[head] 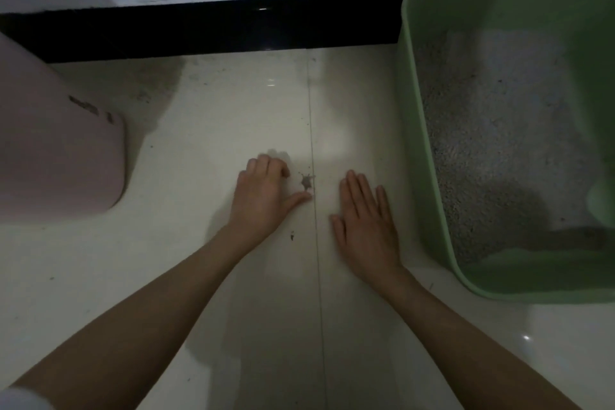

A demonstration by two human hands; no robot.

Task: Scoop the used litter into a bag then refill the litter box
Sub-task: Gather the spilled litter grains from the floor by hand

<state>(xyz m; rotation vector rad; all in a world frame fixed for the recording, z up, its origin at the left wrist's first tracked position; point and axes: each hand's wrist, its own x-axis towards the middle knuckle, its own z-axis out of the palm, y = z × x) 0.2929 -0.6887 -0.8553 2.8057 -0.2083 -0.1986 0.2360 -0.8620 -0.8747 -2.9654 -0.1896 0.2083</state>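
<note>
A green litter box [419, 130] stands on the floor at the right, with grey litter [492, 130] spread over its bottom. A green scoop [602, 200] lies partly in view at the box's right edge. A small pile of spilled grey litter [306, 181] sits on the white tile between my hands. My left hand [263, 196] rests on the floor just left of that pile, fingers curled under and thumb stretched toward it, holding nothing. My right hand [364, 220] lies flat on the tile with straight fingers, right of the pile and left of the box.
A pink rounded container [60, 150] stands at the left. A black skirting board [199, 30] runs along the white wall behind. A few litter specks [292, 236] dot the glossy tile floor [199, 276], and a grout line runs between my hands.
</note>
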